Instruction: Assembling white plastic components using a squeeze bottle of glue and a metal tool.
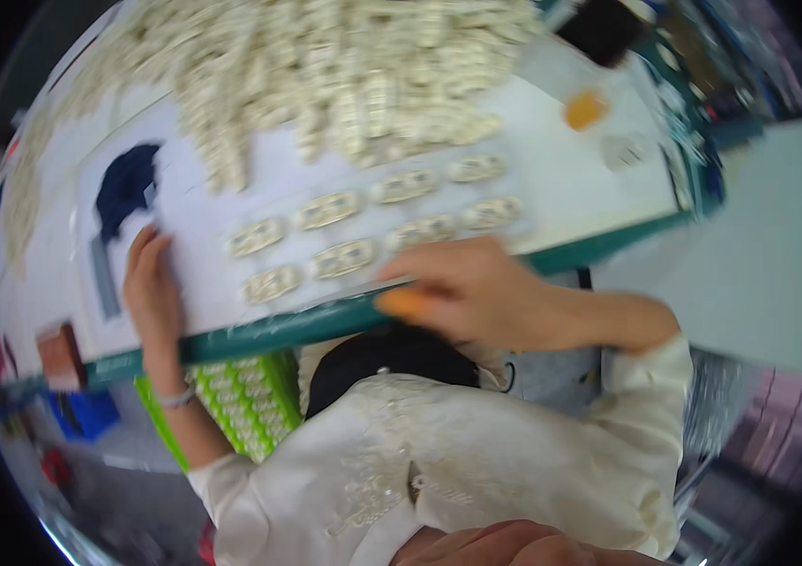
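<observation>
Right hand [491, 292]: fingers closed round an orange item [406, 304], blurred, its kind not clear; held over the near edge of the table.
Left hand [152, 288]: fingers bent and close together, tips just beside the lower end of a dark blue pile [127, 184]; whether they touch or pinch anything, cannot tell.
Cream oval pieces [342, 257], eight, in two rows: between the hands and beyond the right fingers; long axes left to right, right ends tipped away from the body. The near row's third piece lies just past the right fingers, that hand the nearer.
Grey bar [105, 275]: left of the left hand, long axis roughly away from the body.
Heap of cream pieces [363, 71]: beyond both rows
</observation>
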A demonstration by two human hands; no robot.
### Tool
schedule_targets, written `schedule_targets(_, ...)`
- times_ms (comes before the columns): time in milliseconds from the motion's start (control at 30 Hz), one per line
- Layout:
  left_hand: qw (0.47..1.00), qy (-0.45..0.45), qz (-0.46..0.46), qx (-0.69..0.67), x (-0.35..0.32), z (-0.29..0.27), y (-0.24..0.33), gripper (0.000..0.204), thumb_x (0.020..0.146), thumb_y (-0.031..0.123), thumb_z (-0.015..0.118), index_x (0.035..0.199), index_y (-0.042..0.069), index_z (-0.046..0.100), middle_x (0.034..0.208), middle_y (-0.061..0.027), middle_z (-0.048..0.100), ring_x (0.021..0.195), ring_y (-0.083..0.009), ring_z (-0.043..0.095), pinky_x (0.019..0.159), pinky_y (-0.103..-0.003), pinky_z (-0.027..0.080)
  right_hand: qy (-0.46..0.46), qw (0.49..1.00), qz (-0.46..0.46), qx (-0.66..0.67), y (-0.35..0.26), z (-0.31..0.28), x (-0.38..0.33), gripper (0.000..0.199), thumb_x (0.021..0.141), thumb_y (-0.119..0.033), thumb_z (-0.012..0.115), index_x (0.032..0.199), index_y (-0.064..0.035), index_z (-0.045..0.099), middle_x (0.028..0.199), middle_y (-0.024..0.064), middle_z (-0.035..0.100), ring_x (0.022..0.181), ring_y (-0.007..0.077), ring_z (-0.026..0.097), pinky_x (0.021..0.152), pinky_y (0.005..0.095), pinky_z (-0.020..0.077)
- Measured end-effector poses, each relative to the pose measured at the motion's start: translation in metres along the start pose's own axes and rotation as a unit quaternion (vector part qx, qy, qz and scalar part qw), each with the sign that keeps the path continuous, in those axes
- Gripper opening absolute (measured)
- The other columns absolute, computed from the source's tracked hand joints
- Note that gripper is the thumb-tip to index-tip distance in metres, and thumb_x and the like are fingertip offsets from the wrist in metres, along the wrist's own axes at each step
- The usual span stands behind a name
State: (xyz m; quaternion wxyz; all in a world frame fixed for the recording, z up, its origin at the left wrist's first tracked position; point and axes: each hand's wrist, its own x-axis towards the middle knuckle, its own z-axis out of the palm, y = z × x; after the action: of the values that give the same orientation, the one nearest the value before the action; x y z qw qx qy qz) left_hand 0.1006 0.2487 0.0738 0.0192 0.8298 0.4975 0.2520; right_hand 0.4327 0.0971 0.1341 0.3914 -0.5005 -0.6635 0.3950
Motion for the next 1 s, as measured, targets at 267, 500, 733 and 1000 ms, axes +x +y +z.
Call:
schedule_targets(267,0.993,0.078,0.015,-0.09,0.011,0.006,0.062,0.015,0.077,0.001,0.063,0.091,0.005,0.063,0.102,-0.0105,0.063,0.088,-0.0285,0.061,0.073,-0.034,0.05,0.1,0.949,0.29,0.067,-0.002,-0.035,-0.04,0.021,0.081,-0.001,0.063,0.102,-0.002,0.062,0.062,-0.0016,0.051,0.041,0.0026,0.044,0.035,0.0178,0.0303)
schedule_targets(500,0.991,0.073,0.001,-0.111,0.002,-0.012,0.067,0.013,0.075,0.001,0.067,0.088,0.003,0.066,0.096,-0.0083,0.065,0.083,-0.021,0.063,0.071,-0.027,0.05,0.072,0.969,0.235,0.015,0.002,-0.024,-0.03,0.021,0.081,0.001,0.062,0.101,-0.0018,0.063,0.061,-0.0008,0.053,0.042,0.0026,0.043,0.036,0.018,0.0306)
schedule_targets(733,0.983,0.028,0.046,-0.174,-0.009,-0.02,0.078,0.017,0.07,0.005,0.072,0.086,0.005,0.066,0.09,-0.008,0.063,0.084,-0.0246,0.057,0.071,-0.032,0.047,0.021,0.986,0.089,-0.136,0.006,0.008,-0.026,0.027,0.076,0.003,0.064,0.102,-0.0038,0.063,0.064,0.0051,0.055,0.048,0.0097,0.05,0.045,0.0226,0.0406)
schedule_targets(1000,0.967,-0.03,0.041,-0.248,-0.027,-0.007,0.087,0.018,0.069,0.001,0.071,0.087,0.004,0.068,0.091,-0.008,0.063,0.083,-0.0217,0.058,0.074,-0.029,0.046,0.033,0.941,-0.209,-0.265,0.01,0.046,-0.001,0.038,0.064,0.001,0.073,0.101,-0.001,0.062,0.083,0.0062,0.057,0.068,0.02,0.055,0.055,0.0277,0.044)
